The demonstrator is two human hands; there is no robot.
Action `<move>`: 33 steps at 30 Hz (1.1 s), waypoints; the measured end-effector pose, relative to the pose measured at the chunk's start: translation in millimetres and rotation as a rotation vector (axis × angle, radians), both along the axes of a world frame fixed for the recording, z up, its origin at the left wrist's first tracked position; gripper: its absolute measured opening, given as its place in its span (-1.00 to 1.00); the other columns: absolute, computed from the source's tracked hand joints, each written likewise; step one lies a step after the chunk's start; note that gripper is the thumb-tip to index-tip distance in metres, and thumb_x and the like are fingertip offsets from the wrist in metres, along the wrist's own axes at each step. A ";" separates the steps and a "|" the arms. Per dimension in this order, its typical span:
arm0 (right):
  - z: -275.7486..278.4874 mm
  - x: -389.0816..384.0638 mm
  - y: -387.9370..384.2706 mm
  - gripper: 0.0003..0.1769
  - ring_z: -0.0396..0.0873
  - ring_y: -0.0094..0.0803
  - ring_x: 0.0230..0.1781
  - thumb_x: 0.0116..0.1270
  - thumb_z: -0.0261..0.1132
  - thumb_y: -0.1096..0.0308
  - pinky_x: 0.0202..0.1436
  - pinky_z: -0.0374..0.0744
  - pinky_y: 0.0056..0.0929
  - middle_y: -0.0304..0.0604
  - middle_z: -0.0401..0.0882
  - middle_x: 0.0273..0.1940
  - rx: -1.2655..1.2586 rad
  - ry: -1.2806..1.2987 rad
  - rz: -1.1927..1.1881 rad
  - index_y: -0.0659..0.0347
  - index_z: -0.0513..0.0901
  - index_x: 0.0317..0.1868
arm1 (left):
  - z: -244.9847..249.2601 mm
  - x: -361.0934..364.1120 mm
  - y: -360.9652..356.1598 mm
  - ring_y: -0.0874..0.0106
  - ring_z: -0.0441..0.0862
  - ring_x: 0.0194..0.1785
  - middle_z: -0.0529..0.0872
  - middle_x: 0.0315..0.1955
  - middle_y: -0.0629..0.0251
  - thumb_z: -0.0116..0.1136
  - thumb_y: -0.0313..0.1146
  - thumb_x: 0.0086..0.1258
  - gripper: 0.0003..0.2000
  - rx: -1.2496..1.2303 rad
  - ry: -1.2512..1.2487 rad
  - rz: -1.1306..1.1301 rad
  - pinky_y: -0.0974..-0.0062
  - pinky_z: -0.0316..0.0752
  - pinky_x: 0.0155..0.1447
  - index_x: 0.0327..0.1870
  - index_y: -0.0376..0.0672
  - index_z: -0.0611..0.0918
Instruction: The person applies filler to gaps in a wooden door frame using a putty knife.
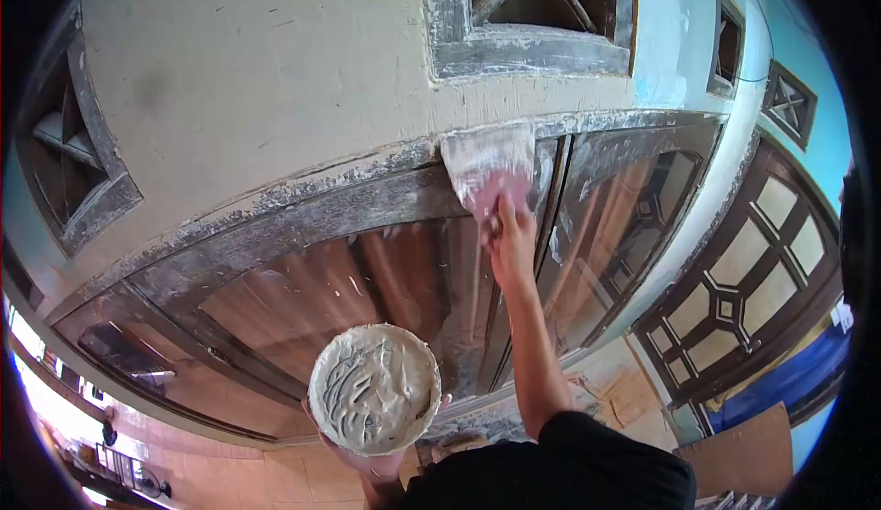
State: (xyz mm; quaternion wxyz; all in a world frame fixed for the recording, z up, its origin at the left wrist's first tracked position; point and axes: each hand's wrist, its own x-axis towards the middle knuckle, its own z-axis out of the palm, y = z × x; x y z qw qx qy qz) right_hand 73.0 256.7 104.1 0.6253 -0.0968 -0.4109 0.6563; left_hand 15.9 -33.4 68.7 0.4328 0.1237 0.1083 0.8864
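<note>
The broad pinkish-red scraper (494, 187), its flat face smeared with white residue (486, 148), lies straight beyond my right grip (507, 235), which is closed around its handle end. Its long axis roughly continues my right forearm (532, 336), pointing the wide edge up at the strip where the weathered dark wooden window frame (340, 205) meets the beige plastered wall (266, 79). Well apart from the scraper, my left grip (372, 462) cups a round bowl (315, 391) of creamy off-white paste (381, 391) from below.

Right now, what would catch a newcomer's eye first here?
First, the round bowl of creamy off-white paste, held low, left of centre, in the left hand. Then the broad, white-smeared pink scraper in the right hand, over the weathered dark wooden window frame.
</note>
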 end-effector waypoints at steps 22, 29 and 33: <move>2.9 -1.2 -44.8 -0.75 0.45 -0.56 -0.76 0.45 0.04 0.21 -0.81 0.26 -0.66 -0.24 0.53 -0.59 0.058 -0.076 0.547 0.25 0.47 -0.15 | -1.8 2.4 5.2 -0.02 0.05 0.40 0.13 0.39 0.26 -0.22 0.25 0.35 -0.37 0.033 -0.133 0.002 -0.59 -0.14 0.17 0.37 0.14 0.24; 50.4 -6.6 -56.3 -0.70 0.24 -0.66 -0.90 0.41 0.08 0.19 -0.89 0.20 -0.69 -0.26 0.48 -0.64 -0.188 -0.085 0.779 0.31 0.48 -0.19 | 1.1 1.6 1.7 0.05 0.14 0.38 0.22 0.36 0.28 -0.29 0.26 0.36 -0.36 0.000 0.004 -0.059 -0.29 -0.05 0.35 0.35 0.07 0.29; 38.0 -7.0 -40.5 -0.78 0.25 -0.63 -0.87 0.44 0.03 0.26 -0.84 0.21 -0.74 -0.23 0.50 -0.56 -0.213 0.091 0.956 0.27 0.45 -0.18 | -5.6 -1.7 4.2 0.01 0.09 0.39 0.17 0.37 0.25 -0.28 0.26 0.34 -0.35 -0.028 -0.004 -0.032 -0.37 -0.04 0.30 0.36 0.09 0.25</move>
